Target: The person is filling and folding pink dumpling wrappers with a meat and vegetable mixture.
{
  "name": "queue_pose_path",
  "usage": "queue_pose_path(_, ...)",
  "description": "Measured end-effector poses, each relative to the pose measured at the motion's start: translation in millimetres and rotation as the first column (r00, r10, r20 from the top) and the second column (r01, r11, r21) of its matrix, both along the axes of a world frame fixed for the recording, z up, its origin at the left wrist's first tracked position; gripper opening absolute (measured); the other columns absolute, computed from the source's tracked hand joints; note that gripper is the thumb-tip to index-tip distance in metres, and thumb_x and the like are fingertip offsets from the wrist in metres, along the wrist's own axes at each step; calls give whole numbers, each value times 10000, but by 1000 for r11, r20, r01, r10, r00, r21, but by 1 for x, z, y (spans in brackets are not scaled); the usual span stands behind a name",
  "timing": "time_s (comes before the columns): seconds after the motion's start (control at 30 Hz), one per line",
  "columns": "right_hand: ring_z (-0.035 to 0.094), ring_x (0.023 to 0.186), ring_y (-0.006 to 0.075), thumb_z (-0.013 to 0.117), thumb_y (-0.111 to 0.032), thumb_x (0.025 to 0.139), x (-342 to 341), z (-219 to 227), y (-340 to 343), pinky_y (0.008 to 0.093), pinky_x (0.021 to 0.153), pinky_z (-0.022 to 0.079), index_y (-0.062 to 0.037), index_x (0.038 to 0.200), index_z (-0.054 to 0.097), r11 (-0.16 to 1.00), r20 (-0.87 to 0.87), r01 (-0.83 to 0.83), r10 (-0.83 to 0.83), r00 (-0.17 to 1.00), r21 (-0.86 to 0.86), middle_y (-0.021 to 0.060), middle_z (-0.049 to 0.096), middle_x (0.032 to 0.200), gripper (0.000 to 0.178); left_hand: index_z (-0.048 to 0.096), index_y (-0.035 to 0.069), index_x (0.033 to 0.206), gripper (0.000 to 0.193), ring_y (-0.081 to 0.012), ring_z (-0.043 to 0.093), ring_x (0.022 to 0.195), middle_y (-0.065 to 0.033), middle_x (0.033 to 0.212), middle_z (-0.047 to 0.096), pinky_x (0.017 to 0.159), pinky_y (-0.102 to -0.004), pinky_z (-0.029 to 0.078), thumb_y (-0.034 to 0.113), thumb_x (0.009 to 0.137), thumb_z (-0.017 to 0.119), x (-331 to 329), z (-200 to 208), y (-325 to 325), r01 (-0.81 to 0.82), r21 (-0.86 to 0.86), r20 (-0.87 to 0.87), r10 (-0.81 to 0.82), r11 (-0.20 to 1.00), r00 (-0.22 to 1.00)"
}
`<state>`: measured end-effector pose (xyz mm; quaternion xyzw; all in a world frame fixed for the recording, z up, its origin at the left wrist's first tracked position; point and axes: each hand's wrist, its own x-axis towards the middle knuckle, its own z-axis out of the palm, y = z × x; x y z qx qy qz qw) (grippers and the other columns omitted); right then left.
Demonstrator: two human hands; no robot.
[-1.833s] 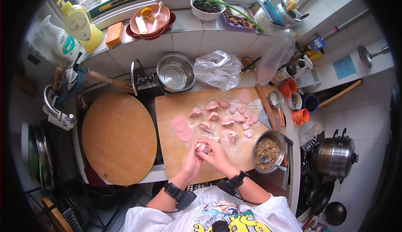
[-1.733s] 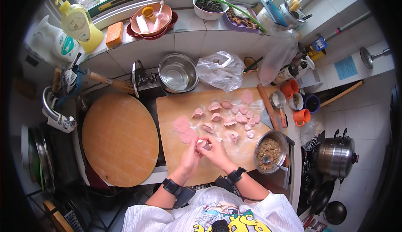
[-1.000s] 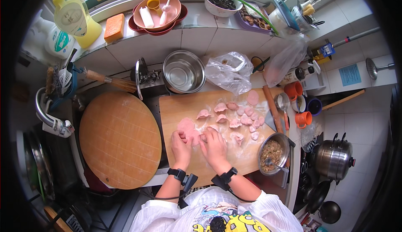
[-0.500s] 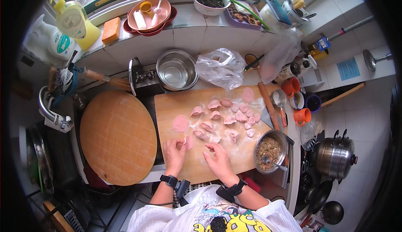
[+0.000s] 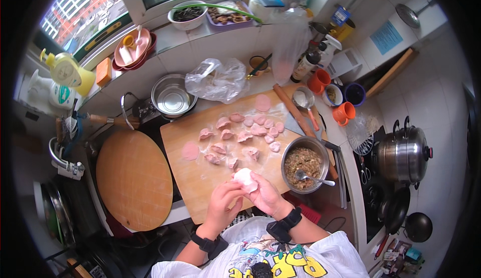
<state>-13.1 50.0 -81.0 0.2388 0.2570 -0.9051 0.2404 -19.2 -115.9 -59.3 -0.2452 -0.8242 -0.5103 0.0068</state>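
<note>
A round pink dumpling wrapper (image 5: 245,179) lies across the fingers of my right hand (image 5: 266,197), whose thumb rests at its edge. My left hand (image 5: 224,204) is close beside it, its fingertips near the wrapper's lower left edge and its thumb apart from the fingers. Beyond my hands, several folded pink dumplings (image 5: 244,136) sit on the floured wooden board (image 5: 193,193). Small pink dough pieces (image 5: 269,123) are clustered to their right. One flat wrapper (image 5: 191,151) lies at the left, another flat wrapper (image 5: 263,103) at the far edge.
Right of my hands stands a metal bowl of filling (image 5: 305,162) with a spoon (image 5: 315,178). A rolling pin (image 5: 291,105) lies at the board's right edge. A round wooden board (image 5: 134,182) is at the left. Behind stand a metal pot (image 5: 173,97) and a plastic bag (image 5: 215,80).
My left hand has lifted the wrapper off the board, and it now rests in my right hand. Both hands have come together. The view has turned to the right.
</note>
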Motion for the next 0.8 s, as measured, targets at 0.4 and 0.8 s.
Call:
queue_pose_path(0.4,257,1426,324,487,-313,990,9,14,1,386,1155,216,97,1412,324,-1,-288,372,629,722,928,265,263,1513,611,424,37,1379,562,-252,511,1234,-125,1358,518,1054,-387,403,461,1026,317,-14,-28,68,-742,626,698,-597,239,396)
queue_pose_path(0.8,446,1189,382,674,-293,877,120,-10,182,451,1039,351,-18,1302,459,-502,-181,156,-1,984,851,204,471,1271,550,603,37,1172,253,-284,607,1096,-126,1170,641,1022,-432,426,99,935,539,-38,-47,20,-439,-262,-212,392,860,895)
